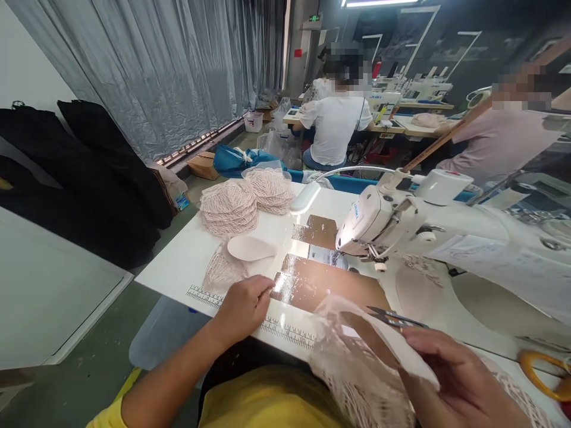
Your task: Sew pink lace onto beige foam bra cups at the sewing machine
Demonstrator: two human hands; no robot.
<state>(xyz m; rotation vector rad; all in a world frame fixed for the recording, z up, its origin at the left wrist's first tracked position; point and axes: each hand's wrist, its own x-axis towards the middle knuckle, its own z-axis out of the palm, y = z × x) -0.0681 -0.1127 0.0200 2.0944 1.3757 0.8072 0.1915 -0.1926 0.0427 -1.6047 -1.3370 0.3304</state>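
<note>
Lace (pixel 366 386) with a smooth pale border hangs from the right hand (pixel 459 371) at the near right, over the near edge of the desk (pixel 172 270); that hand's fingers pinch the border. The left hand (pixel 245 306) is by the left end of a brown sheet (pixel 332 279), fingers curled; whether they grip anything, I cannot tell. Beyond it lies a pale cup (pixel 250 248), and farther left, lace stacks (pixel 229 209). Dark snips (pixel 397 320) lie beside the right hand, near the sewing machine (pixel 446 223).
</note>
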